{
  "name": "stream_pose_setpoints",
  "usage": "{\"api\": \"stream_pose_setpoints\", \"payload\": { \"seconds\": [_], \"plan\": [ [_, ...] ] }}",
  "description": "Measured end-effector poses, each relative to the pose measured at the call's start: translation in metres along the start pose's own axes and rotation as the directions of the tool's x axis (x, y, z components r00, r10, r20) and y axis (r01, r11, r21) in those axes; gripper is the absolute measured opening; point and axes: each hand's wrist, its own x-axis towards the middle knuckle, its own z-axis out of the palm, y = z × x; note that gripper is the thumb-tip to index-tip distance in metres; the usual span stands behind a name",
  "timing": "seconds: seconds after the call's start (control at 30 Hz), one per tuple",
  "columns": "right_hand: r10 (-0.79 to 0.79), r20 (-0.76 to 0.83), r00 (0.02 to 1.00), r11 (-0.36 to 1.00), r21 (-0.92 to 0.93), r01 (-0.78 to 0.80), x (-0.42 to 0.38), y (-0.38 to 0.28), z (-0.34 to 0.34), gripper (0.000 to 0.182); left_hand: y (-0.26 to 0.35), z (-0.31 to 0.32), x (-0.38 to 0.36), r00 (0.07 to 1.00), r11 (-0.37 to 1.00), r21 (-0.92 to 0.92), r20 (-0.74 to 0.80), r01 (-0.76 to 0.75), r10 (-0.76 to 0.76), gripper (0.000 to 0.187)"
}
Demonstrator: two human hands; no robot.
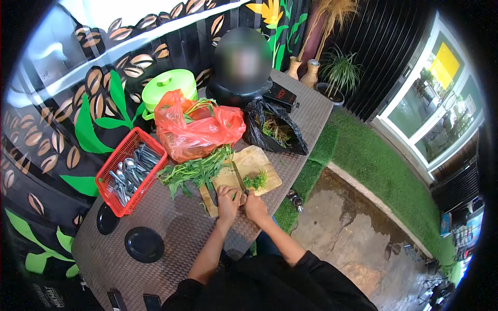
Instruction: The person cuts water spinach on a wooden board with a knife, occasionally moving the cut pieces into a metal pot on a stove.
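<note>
Along the left edge of the woven table [171, 228] sits a red basket [120, 158] full of steel spoons [129, 173], with two black saucers [144, 244] nearer the front corner and a lime green lidded pot [167, 86] at the back edge beside an orange plastic bag [199, 129]. A loose heap of leafy greens [194, 171] lies across the left end of the wooden cutting board [248, 165], which sits at the table's right edge. The left hand [229, 199] is curled over the stems on the board, fingers bent down and pinning them; I'd say keeping those fingertips tucked back from the blade is what matters most here. Just beside it the right hand [255, 205] is closed around the handle of a knife [239, 178], its blade lying over the board. A small pile of chopped greens [256, 181] rests right of the blade, bright green and finely cut. Even, short strokes would keep the pieces uniform, I reckon. Behind the board a black bag [275, 129] gapes open, holding trimmings
</note>
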Motion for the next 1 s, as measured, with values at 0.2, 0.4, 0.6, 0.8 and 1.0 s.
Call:
{"api": "stream_pose_setpoints", "payload": {
  "seconds": [0.2, 0.4, 0.6, 0.8, 1.0],
  "plan": [
    [0.09, -0.009, 0.996, 0.996, -0.003, -0.09, -0.012, -0.006, 0.003, 0.036, 0.004, 0.0, -0.001, 0.987, 0.979, -0.127, 0.034, 0.161, -0.158, 0.037],
    [0.014, -0.015, 1.0, 1.0, 0.002, -0.014, -0.013, -0.002, 0.007, 0.036, 0.0, 0.001, -0.003, 1.0, 0.999, -0.047, -0.02, 0.021, -0.022, 0.051],
    [0.013, 0.007, 1.0, 1.0, -0.003, -0.013, -0.001, -0.005, 0.003, 0.038, -0.007, 0.005, -0.006, 0.997, 0.998, -0.013, 0.031, 0.067, -0.067, 0.044],
    [0.04, -0.016, 0.999, 0.998, -0.04, -0.041, -0.006, -0.002, 0.013, 0.037, -0.003, 0.0, -0.003, 0.999, 0.996, -0.072, 0.015, 0.047, -0.046, 0.028],
    [0.058, -0.019, 0.998, 0.998, -0.033, -0.058, -0.007, 0.006, -0.007, 0.037, -0.001, -0.003, -0.003, 0.998, 0.997, 0.073, -0.064, -0.001, 0.006, 0.012]
  ]
}}
